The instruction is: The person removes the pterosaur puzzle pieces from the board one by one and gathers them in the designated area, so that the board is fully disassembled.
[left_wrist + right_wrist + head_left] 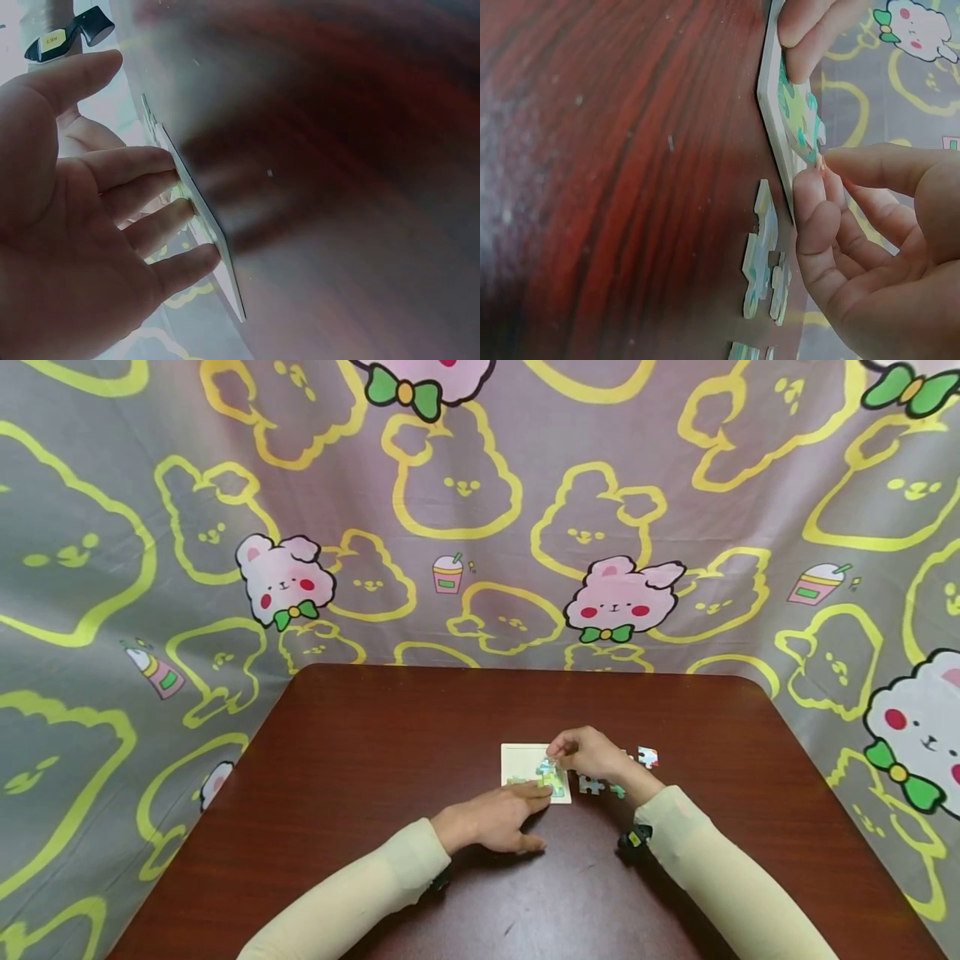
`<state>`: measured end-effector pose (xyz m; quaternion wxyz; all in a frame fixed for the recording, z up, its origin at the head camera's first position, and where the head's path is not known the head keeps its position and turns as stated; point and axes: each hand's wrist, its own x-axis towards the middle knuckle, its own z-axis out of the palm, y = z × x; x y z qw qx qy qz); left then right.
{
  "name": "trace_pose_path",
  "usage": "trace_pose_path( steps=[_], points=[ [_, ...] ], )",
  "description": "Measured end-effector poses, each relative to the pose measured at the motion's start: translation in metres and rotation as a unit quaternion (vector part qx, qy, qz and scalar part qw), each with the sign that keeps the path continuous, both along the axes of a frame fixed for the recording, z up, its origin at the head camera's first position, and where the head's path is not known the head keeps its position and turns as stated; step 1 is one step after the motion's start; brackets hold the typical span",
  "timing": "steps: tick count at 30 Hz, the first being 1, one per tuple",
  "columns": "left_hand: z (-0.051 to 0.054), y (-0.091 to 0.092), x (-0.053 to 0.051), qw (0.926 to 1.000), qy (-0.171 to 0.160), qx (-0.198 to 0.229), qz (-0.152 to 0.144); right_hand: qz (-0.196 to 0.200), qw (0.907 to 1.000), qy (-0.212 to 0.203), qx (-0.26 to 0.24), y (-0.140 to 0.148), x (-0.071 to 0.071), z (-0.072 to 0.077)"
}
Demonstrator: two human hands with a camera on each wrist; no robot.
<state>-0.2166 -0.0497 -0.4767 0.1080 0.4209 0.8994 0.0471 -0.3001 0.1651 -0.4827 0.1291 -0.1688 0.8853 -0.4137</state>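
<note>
- Jigsaw board (517, 762): lying flat on the dark red-brown table (390, 735) between both hands, bearing joined pieces (552, 779) towards its near right side and showing bare cream surface at far left.
- Apparently working at the fitting step: pinching a jigsaw piece (821, 163) between thumb and fingertips of the right hand (592, 753), holding it right at the edge of the joined pieces, mostly hiding it behind the fingers; whether locking in or only touching, impossible to tell.
- Bracing the board, by the look of it, with the left hand (495, 821): stretching straight, relaxed fingers over the near edge, grasping nothing, holding the thumb well apart.
- Seemingly calling next for lining up knob with socket, then pressing gently and level, without shifting the neighbouring pieces.
- Showing loose pieces (591, 785) just right of the board, curving into rounded knobs and notches, partly hiding behind the right wrist in the head view.
- Revealing thin, stiff, pale cut edges, probably wood or board, beneath printed greens, yellows and blues.
- Gleaming softly below, streaking with wood-like grain; rippling behind, in soft grey cloth (510, 560) carrying yellow outlines and pink-cheeked rabbits.
</note>
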Motion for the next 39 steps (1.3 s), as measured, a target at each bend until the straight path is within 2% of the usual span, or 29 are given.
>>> trace_pose_path(
  steps=[11, 20, 34, 39],
  points=[
    [0.0038, 0.0025, 0.0021, 1.0000, 0.002, -0.005, -0.004, 0.009, 0.9998, -0.012, -0.010, 0.0021, 0.0012, -0.0021],
    [0.0032, 0.0032, 0.0003, 0.9999, -0.007, -0.005, 0.007, 0.026, 0.9995, -0.011, -0.017, 0.0051, 0.0008, -0.0026],
    [0.0034, 0.0033, 0.0000, 1.0000, 0.000, -0.007, 0.000, 0.002, 0.9997, -0.023, -0.001, 0.0038, 0.0034, -0.0005],
    [0.0030, 0.0035, -0.0010, 1.0000, -0.001, -0.008, 0.000, 0.017, 0.9998, -0.014, 0.000, 0.0042, 0.0020, -0.0001]
  ],
)
